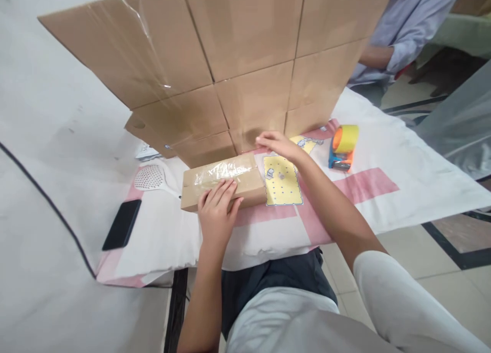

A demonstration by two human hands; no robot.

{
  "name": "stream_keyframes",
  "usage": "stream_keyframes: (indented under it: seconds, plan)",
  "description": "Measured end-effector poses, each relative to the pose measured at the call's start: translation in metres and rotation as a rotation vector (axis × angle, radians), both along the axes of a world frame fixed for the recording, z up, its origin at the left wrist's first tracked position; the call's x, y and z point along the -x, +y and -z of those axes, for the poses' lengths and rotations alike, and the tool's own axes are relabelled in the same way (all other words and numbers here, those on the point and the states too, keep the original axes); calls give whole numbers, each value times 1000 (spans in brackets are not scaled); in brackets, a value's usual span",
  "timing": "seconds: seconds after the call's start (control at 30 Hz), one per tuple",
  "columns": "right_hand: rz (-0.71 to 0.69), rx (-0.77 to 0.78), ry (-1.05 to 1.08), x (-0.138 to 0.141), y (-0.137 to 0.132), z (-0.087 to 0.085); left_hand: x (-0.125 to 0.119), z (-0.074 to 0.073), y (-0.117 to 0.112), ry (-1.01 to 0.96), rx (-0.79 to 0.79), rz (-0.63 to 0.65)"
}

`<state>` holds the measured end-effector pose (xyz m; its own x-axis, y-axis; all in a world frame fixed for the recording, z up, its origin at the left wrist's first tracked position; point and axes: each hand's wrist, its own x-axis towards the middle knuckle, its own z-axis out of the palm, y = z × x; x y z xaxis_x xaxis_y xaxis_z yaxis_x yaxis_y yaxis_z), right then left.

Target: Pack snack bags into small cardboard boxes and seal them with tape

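1. One taped cardboard box lies around frame centre; my left grip rests on it, thumb spread wide.
2. My right grip, slightly right of centre, curls loosely; I cannot tell whether it holds anything.

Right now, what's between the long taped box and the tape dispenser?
In the head view: a yellow patterned patch beside the box, then the person's right forearm crossing above the cloth, before the tape dispenser.

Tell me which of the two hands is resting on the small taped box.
The left hand, lying across the near edge of the small taped box; the right hand is off it, close to the tall cardboard.
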<state>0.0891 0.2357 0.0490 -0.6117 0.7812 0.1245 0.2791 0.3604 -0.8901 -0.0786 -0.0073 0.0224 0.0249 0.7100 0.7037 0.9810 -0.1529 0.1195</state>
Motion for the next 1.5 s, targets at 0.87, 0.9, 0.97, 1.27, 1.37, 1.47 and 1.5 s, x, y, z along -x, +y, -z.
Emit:
stream_keyframes:
  seconds: [0.87, 0.9, 0.97, 1.27, 1.37, 1.47, 1.5]
  plan:
    - [195, 78, 380, -83, -25, 43, 16, -13, 28, 10, 91, -53]
    - [194, 110, 428, -82, -31, 42, 15, -16, 30, 10, 93, -54]
    - [172, 162, 485, -80, -40, 43, 7, -22, 30, 25, 66, -51]
    - [-52, -63, 404, -78, -72, 38, -84, -38, 42, -125, -16, 155]
    - [-131, -283, 363, -82, -79, 31, -95, -41, 54, -189, 95, 189]
    - [-130, -399, 348, -85, -80, 28, -97, -43, 61, -187, 162, 199]
    - [-121, -419, 349, -86, -80, 28, -97, -44, 62, -190, 171, 198]
